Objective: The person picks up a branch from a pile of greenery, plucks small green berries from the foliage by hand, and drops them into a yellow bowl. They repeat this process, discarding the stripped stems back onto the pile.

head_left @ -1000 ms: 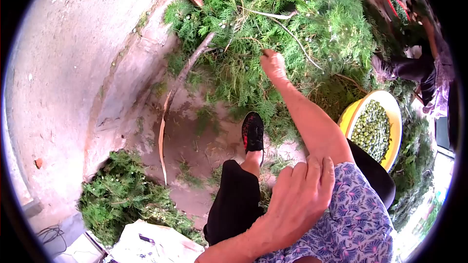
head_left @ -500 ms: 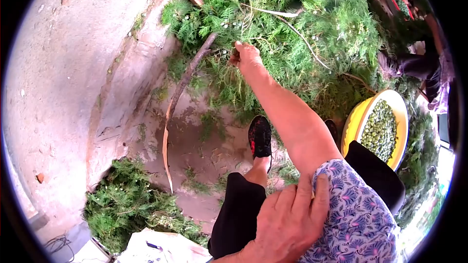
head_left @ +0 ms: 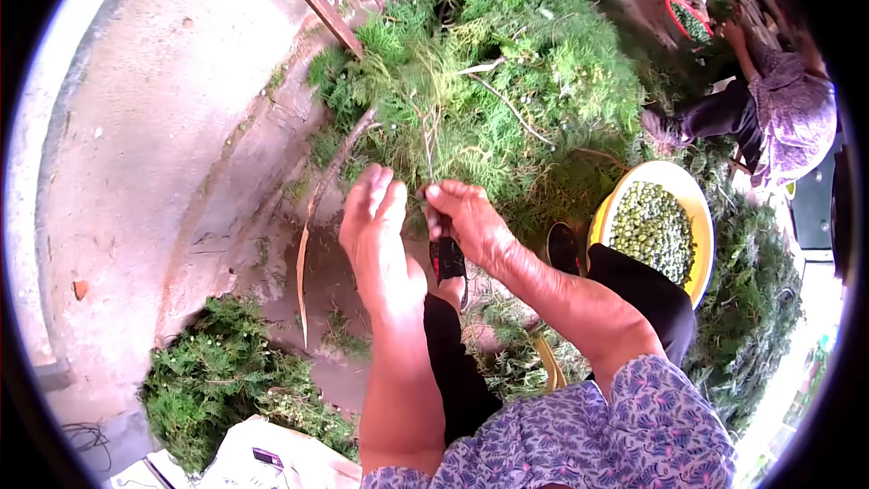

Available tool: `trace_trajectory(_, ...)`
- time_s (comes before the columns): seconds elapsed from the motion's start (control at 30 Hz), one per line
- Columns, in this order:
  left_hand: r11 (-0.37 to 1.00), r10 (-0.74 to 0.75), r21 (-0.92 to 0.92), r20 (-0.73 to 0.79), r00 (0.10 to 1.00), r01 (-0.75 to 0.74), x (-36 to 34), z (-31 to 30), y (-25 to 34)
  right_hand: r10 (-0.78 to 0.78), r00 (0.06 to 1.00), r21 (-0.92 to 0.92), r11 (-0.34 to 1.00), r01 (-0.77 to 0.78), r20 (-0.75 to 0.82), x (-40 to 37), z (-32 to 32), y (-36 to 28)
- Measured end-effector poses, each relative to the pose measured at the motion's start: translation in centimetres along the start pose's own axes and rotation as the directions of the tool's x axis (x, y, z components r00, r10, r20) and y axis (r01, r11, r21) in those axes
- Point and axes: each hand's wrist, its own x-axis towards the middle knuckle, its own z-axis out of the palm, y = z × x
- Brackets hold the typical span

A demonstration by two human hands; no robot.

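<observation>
My right hand (head_left: 469, 222) is closed around the thin stem of a leafy evergreen branch (head_left: 430, 140), and the green sprays point away from me over the pile. Beside it on the left, my left hand (head_left: 378, 240) is raised with its fingers stretched out, holding nothing. The large heap of cut evergreen branches (head_left: 579, 63) lies beyond both hands. Near my right knee stands a yellow basin (head_left: 709, 235) with many small green cones or berries (head_left: 650, 226) in it.
A second pile of green branches (head_left: 213, 371) lies at lower left, near a pale bag (head_left: 272, 453). A bare stick (head_left: 312, 208) and a brown bar (head_left: 312, 0) lie left of the heap. Another person (head_left: 787, 118) sits at upper right by a red-rimmed bowl (head_left: 688, 23).
My right hand has drawn back from the heap towards me with an evergreen branch in it. My left hand has moved from near my right upper arm to beside the right hand, fingers extended.
</observation>
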Motion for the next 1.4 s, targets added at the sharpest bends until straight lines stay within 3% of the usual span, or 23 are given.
trace_trajectory(0.13,0.997,-0.067,0.029,0.057,0.996,0.065,1.3,1.0,-1.1,-0.008,0.999,-0.143,0.99,0.014,0.04,-5.6,-0.7,-0.5)
trace_trajectory(0.2,0.991,-0.102,0.094,0.079,0.992,0.094,1.7,1.5,-1.1,-0.105,0.99,-0.448,0.883,0.138,0.097,-8.3,-1.6,-0.7)
trace_trajectory(0.23,0.978,-0.145,0.161,0.089,0.985,0.129,1.8,1.6,-1.4,-0.107,0.99,-0.448,0.883,0.137,0.093,-9.6,-2.1,-0.7)
trace_trajectory(0.3,0.973,-0.167,0.184,0.129,0.978,0.142,2.0,1.9,-1.6,-0.177,0.965,-0.671,0.693,0.263,0.196,-11.5,-2.8,-1.2)
trace_trajectory(0.33,0.981,-0.188,-0.009,0.239,0.953,0.196,2.1,1.9,-1.4,-0.2,0.949,-0.756,0.574,0.314,0.242,-12.2,-3.3,-1.8)
trace_trajectory(0.37,0.946,-0.182,-0.194,0.352,0.918,0.261,2.1,1.9,-0.9,-0.207,0.946,-0.751,0.575,0.324,0.25,-12.4,-4.0,-1.9)
trace_trajectory(0.43,0.935,-0.204,-0.211,0.338,0.919,0.285,2.5,1.7,-0.3,-0.323,0.87,-0.839,0.285,0.464,0.371,-12.6,-5.5,-1.6)
trace_trajectory(0.5,0.948,-0.128,-0.229,0.362,0.923,0.221,2.0,2.2,0.5,-0.245,0.913,-0.868,0.305,0.392,0.326,-13.0,-6.2,-2.1)
trace_trajectory(0.57,0.926,-0.121,-0.263,0.475,0.872,0.271,1.6,2.2,0.8,-0.305,0.877,-0.884,0.173,0.434,0.37,-12.9,-7.5,-2.1)
trace_trajectory(0.6,0.933,-0.122,-0.241,0.488,0.864,0.268,1.7,2.1,0.9,-0.221,0.898,-0.903,0.119,0.412,0.381,-12.4,-8.5,-2.0)
trace_trajectory(0.77,0.99,-0.078,-0.079,0.405,0.911,0.12,0.2,3.0,0.4,0.043,0.954,-0.855,0.457,0.245,0.296,-10.4,-9.7,-4.2)
trace_trajectory(0.8,0.991,-0.051,-0.091,0.44,0.897,0.101,-0.7,3.6,0.6,-0.022,0.969,-0.623,0.762,0.176,0.247,-10.2,-9.5,-3.9)
trace_trajectory(0.83,0.991,-0.062,-0.081,0.445,0.893,0.108,-1.0,3.8,0.7,-0.06,0.984,-0.287,0.952,0.108,0.169,-10.1,-9.5,-3.4)
trace_trajectory(0.87,0.991,-0.06,-0.081,0.464,0.884,0.11,-1.4,3.9,0.5,-0.058,0.988,-0.113,0.991,0.074,0.141,-9.6,-9.9,-3.0)
trace_trajectory(0.9,0.99,-0.054,-0.087,0.484,0.874,0.11,-1.6,4.0,0.3,-0.055,0.992,0.063,0.997,0.048,0.115,-9.3,-9.6,-3.5)
trace_trajectory(0.97,0.996,-0.028,-0.062,0.476,0.879,0.065,-1.6,3.9,-0.1,0.005,0.999,-0.006,1.0,-0.005,-0.033,-10.3,-8.2,-5.6)
trace_trajectory(1.07,0.998,-0.025,-0.037,0.53,0.848,0.053,-1.6,3.9,-0.2,-0.054,0.994,-0.156,0.987,0.039,-0.092,-10.6,-7.7,-6.3)
trace_trajectory(1.13,0.999,-0.015,0.044,0.427,0.904,-0.004,-1.4,3.9,-0.7,-0.281,0.958,-0.331,0.911,0.246,-0.059,-9.8,-8.2,-5.6)
trace_trajectory(1.17,0.999,-0.014,0.041,0.43,0.903,-0.004,-1.4,4.2,-0.8,-0.285,0.957,-0.332,0.909,0.25,-0.06,-9.6,-8.3,-5.8)
trace_trajectory(1.27,0.988,-0.149,0.019,0.354,0.923,0.152,-1.9,5.0,-1.3,-0.503,0.864,-0.491,0.758,0.429,-0.021,-9.1,-8.6,-5.8)
trace_trajectory(1.37,0.995,-0.089,0.063,0.353,0.931,0.072,-2.8,5.7,-1.5,-0.437,0.892,-0.459,0.819,0.344,-0.112,-8.9,-9.0,-6.4)
trace_trajectory(1.4,0.992,-0.122,0.056,0.386,0.914,0.109,-2.9,5.9,-1.5,-0.432,0.892,-0.436,0.833,0.34,-0.13,-8.7,-9.0,-6.4)
